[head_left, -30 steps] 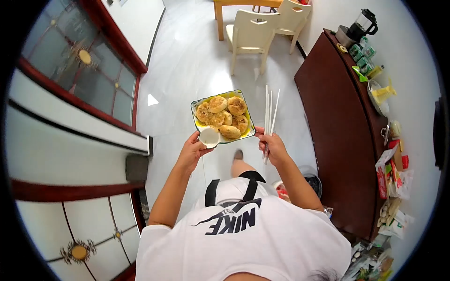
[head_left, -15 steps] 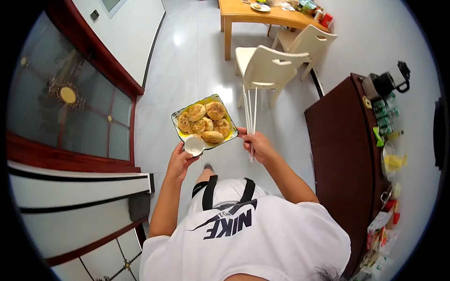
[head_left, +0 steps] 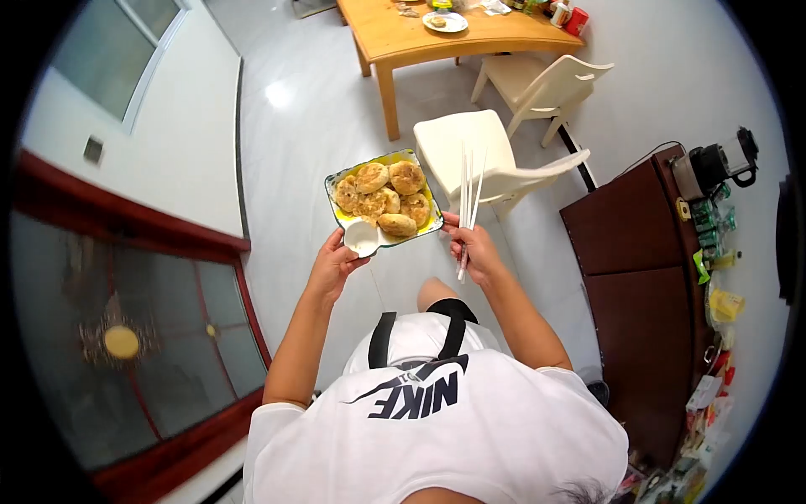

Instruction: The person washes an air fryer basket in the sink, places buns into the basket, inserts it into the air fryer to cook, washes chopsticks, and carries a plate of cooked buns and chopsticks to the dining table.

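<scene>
My left hand (head_left: 334,267) is closed on the near left corner of a square plate (head_left: 395,158) with a patterned rim and yellow inside. Its thumb lies by the small white sauce compartment (head_left: 362,238). Several browned round flatbread patties (head_left: 406,178) lie in the plate, some overlapping. My right hand (head_left: 477,252) grips several white chopsticks (head_left: 463,191), which point away from me. Fingers of that hand also reach the plate's right corner; the part beneath is hidden. The plate is held in front of my body, above the floor.
Ahead stands a wooden table (head_left: 470,40) with a plate of food (head_left: 445,21). A white chair (head_left: 466,139) is close beyond the chopsticks, another chair (head_left: 537,84) behind it. A dark cabinet (head_left: 634,235) carrying a blender (head_left: 714,164) lines the right; a red-framed glass door (head_left: 168,336) is left.
The table and chairs appear nearer, and the door has shifted down the view as I walk forward. The plate and chopsticks stay in my hands, slightly further right in view.
</scene>
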A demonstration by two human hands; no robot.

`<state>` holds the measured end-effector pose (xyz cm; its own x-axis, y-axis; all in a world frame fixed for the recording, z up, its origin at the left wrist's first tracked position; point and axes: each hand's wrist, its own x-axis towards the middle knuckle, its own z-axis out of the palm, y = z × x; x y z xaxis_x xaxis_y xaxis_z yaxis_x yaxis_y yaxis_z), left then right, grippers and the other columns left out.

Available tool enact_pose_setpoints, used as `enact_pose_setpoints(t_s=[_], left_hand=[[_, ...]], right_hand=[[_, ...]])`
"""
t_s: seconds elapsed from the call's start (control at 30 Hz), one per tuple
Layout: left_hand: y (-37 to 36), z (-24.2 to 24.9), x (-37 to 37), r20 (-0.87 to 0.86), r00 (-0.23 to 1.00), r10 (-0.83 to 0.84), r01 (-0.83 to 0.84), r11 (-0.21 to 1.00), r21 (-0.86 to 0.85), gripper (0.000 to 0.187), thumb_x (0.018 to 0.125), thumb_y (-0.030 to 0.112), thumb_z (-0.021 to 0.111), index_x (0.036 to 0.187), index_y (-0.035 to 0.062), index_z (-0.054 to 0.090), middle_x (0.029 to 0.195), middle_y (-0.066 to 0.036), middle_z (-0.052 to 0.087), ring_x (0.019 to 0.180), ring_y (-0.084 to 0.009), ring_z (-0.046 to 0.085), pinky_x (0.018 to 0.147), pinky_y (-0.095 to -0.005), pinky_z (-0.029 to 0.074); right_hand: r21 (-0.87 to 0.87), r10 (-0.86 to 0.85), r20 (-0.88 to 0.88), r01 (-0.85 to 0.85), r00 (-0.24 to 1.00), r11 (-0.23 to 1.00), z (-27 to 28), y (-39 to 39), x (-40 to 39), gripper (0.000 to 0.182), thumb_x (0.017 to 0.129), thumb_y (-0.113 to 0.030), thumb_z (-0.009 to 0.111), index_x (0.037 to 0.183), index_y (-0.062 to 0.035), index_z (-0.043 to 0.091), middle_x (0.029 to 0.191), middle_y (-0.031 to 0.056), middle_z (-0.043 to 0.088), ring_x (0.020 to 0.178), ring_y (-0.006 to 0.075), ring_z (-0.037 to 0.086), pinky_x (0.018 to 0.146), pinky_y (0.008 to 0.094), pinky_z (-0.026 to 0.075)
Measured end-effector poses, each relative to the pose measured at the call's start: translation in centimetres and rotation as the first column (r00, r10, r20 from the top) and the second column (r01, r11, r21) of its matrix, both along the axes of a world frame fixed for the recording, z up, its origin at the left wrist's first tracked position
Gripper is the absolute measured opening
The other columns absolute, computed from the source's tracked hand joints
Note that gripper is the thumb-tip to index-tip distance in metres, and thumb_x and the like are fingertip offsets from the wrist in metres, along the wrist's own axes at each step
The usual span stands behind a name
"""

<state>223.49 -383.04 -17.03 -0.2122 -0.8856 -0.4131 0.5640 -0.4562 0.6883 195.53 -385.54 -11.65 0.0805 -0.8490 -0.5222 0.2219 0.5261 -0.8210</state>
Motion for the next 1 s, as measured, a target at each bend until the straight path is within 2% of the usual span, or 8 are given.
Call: enact_pose_setpoints(t_s=[0.1,0.23,0.47,0.5,0.7,0.8,0.83,1.0], left_hand=[[-6.2,0.9,0.0,0.015,0.999,-0.031,0.031,1.0,-0.006,0.061,0.073,-0.005,0.047,0.134,0.0008,0.038,0.12,-0.015,0.058,0.101,-0.0305,0.064,0.089,-0.0379,0.053],[-15.7,-0.5,-0.3,0.018,0.999,-0.036,0.036,0.999,0.003,0.061,0.074,-0.004,0.046,0.134,0.0013,0.038,0.12,-0.014,0.058,0.1,-0.0297,0.064,0.088,-0.037,0.052],[-27.3,-1.8,1.8,0.023,0.996,-0.087,0.086,0.996,0.024,0.062,0.074,-0.003,0.046,0.135,0.0032,0.038,0.119,-0.014,0.059,0.1,-0.0291,0.065,0.086,-0.0361,0.053],[-28.0,-1.9,1.9,0.022,0.995,-0.096,0.095,0.995,0.019,0.062,0.074,-0.003,0.046,0.134,0.0034,0.038,0.119,-0.014,0.059,0.1,-0.0291,0.065,0.086,-0.0359,0.054],[-34.0,-1.8,2.7,-0.003,0.991,-0.136,0.136,0.99,0.049,0.062,0.074,-0.004,0.047,0.135,0.0035,0.037,0.117,-0.014,0.059,0.094,-0.0299,0.066,0.084,-0.0364,0.055],[-35.5,0.1,3.6,0.012,0.983,-0.184,0.183,0.979,0.095,0.062,0.075,-0.004,0.047,0.135,0.0033,0.037,0.117,-0.015,0.059,0.095,-0.0297,0.066,0.083,-0.0359,0.055],[-35.7,0.4,3.9,0.011,0.974,-0.226,0.224,0.971,0.083,0.062,0.075,-0.005,0.046,0.135,0.0031,0.036,0.116,-0.015,0.059,0.094,-0.0289,0.066,0.081,-0.0356,0.056],[-36.6,2.2,5.6,0.032,0.951,-0.309,0.305,0.949,0.083,0.058,0.077,-0.003,0.048,0.134,0.0017,0.039,0.107,-0.014,0.061,0.084,-0.025,0.067,0.075,-0.0328,0.057]], right_hand=[[0.011,-0.06,0.027,0.06,0.998,0.998,1.1,-4.8,0.1,0.046,0.084,-0.002,0.047,0.129,0.0007,0.05,0.114,0.0111,0.062,0.053,0.0037,0.042,0.049,0.0181,0.039],[0.057,-0.107,0.05,0.104,0.993,0.993,-1.2,-14.0,-0.2,0.04,0.086,-0.004,0.049,0.125,0.0016,0.053,0.099,0.0057,0.062,0.055,0.0052,0.043,0.049,0.0193,0.038],[0.078,-0.058,0.031,0.055,0.998,0.995,-2.3,-26.5,1.2,0.038,0.087,-0.004,0.051,0.125,0.0011,0.054,0.099,0.0057,0.063,0.055,0.0046,0.043,0.048,0.019,0.039],[0.093,-0.038,0.027,0.036,0.999,0.995,-2.6,-27.4,1.2,0.037,0.088,-0.004,0.051,0.124,0.0001,0.055,0.1,0.0063,0.063,0.055,0.0045,0.043,0.048,0.0185,0.039],[0.051,-0.094,0.021,0.093,0.995,0.994,-3.1,-32.0,2.1,0.036,0.087,-0.004,0.051,0.123,0.003,0.054,0.081,0.0003,0.057,0.053,0.005,0.042,0.048,0.0198,0.039],[0.071,-0.17,0.021,0.168,0.985,0.983,-1.9,-32.1,3.4,0.037,0.088,-0.004,0.051,0.124,0.0035,0.053,0.08,0.0,0.056,0.053,0.0052,0.042,0.049,0.0198,0.039],[0.089,-0.186,0.093,0.177,0.978,0.98,-1.4,-31.6,3.4,0.039,0.088,-0.004,0.051,0.126,0.0035,0.051,0.081,0.0002,0.056,0.053,0.0052,0.042,0.049,0.0199,0.039],[0.102,-0.29,0.089,0.281,0.953,0.954,-0.2,-29.5,5.4,0.039,0.088,-0.003,0.051,0.126,0.0025,0.051,0.084,0.0008,0.056,0.054,0.0055,0.042,0.05,0.0206,0.04]])
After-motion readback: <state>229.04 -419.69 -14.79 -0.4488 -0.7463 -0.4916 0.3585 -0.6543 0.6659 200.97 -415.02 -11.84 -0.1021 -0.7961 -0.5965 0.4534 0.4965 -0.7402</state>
